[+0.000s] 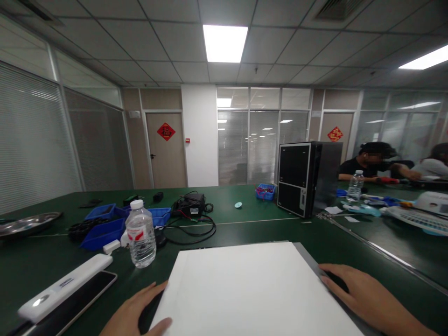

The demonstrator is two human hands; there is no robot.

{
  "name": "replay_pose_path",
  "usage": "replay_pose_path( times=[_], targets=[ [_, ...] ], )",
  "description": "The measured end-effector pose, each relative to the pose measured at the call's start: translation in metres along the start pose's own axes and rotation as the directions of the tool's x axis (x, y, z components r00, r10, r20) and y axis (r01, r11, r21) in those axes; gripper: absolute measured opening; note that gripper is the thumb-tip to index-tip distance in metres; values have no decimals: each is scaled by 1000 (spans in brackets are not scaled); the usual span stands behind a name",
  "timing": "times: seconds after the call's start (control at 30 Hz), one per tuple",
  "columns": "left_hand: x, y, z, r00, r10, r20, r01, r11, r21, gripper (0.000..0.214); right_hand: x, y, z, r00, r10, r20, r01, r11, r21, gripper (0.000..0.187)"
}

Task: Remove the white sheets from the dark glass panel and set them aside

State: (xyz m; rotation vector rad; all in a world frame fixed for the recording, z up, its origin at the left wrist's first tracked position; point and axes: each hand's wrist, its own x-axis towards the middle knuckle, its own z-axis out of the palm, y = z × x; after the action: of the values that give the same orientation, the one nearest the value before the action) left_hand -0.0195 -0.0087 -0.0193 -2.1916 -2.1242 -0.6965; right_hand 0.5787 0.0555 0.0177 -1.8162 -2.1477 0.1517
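Both hands on the sides of a big white panel (252, 289) lying flat at the near edge of the green worktop (245, 224). Left hand (135, 312) curled round the panel's left edge, thumb lying on the white top, fingers over a dark part beneath: gripping. Right hand (367, 294) laid along the panel's right edge, fingers bent over a dark grey rim (308, 256) showing under the white; whether clamped or just resting, cannot tell.

Just left of the panel, a clear bottle (140, 233) with white cap and red label, upright. Toward the near left corner, a white bar-shaped device (66, 287) lying on a dark phone (84, 298). Behind the bottle, blue trays (105, 224) and a black box with a tangle of cable (192, 214). At the left edge, a steel dish (28, 223).

Mid-worktop, right of centre, a black computer tower (304, 177) standing upright, well apart from the panel. Beside it, a small blue bin (265, 191) of parts and a pale round cap (238, 204).

At the far right, a second bottle (355, 185), a white keyboard (416, 219), and two other people (371, 163) seated, arms on the worktop.
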Motion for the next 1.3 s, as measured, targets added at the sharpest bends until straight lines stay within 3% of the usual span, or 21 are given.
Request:
replay_pose_path(
  times=[0.27,0.57,0.77,1.3],
  targets=[
    [-1,8,-5,999,-32,13,32,999,38,58,-2,-3,0,1000,-28,-10,28,999,46,57],
    [-1,-3,-1,997,60,-58,-60,998,-13,44,-3,-6,2,991,-108,80,103,993,64,54],
    [-3,-6,-1,993,63,-95,-69,996,-58,45,-4,-10,1,984,-145,105,137,988,78,53],
    [-3,-1,-8,992,103,-66,-103,995,8,47,-5,-9,7,983,-163,78,160,986,43,53]
  ],
)
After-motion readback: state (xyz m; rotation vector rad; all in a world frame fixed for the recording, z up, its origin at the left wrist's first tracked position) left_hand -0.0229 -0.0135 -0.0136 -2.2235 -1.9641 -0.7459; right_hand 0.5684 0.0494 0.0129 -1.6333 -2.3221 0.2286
